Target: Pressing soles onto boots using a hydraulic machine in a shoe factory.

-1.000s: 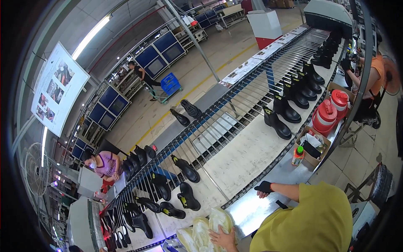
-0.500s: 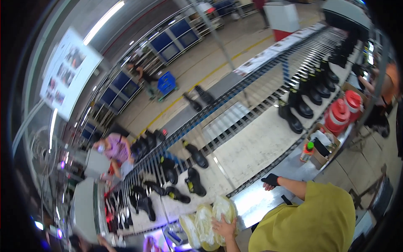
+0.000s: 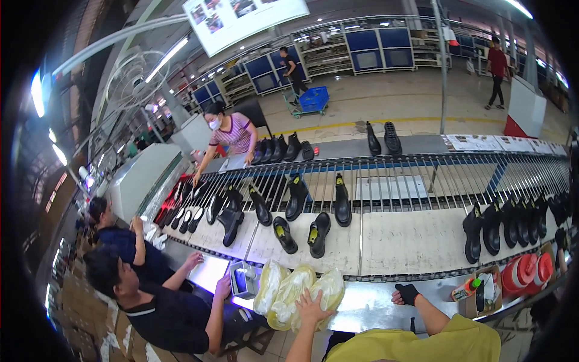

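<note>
My left hand lies with fingers spread on the rightmost of several yellowish plastic-wrapped bundles at the near edge of the metal bench. What is inside the wrapping cannot be made out. My right hand, in a black glove that leaves the fingertips bare, rests over the shiny metal bench top. Its fingers are curled in; whether they hold anything is hidden. Beyond the bench, black ankle boots stand and lie on a pale conveyor belt, among them one boot tipped over with its yellow lining showing.
At right stand a bottle with a green cap, a cardboard box and red-and-white jugs. More boots line the belt there. A co-worker in black sits at left beside a grey tray. Another in a striped shirt reaches over the rollers.
My view has swung left and levelled, bringing the seated co-workers at left into sight. My left hand stays on the wrapped bundles, and my right hand remains curled over the bench.
</note>
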Motion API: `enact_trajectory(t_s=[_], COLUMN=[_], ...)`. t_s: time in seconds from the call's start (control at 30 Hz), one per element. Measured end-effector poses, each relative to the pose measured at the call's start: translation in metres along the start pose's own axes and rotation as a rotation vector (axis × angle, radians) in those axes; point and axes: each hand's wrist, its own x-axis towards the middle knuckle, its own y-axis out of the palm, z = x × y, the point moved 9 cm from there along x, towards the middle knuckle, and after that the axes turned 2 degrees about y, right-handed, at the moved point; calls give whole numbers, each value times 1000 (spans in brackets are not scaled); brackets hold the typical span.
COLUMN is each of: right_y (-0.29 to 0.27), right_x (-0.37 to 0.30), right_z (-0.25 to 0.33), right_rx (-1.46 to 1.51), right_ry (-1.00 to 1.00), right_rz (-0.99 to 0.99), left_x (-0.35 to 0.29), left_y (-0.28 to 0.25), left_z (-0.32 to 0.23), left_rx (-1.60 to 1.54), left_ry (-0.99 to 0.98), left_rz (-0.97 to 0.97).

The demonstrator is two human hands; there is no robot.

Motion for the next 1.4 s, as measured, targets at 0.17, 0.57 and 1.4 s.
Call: enact_trajectory(t_s=[0.17,0.57,1.4], right_y=[1,-6,-5], right_x=[-5,0,30], right_z=[7,4,2], right_rx=[-76,31,65], right_ry=[17,45,-28], right_rz=[-49,-38,-15], left_x=[-8,-3,-3], left_y=[-5,-13,-10], left_z=[-7,-17,9], left_rx=[106,87,26], left_ry=[-91,-69,-48], left_rz=[178,112,79])
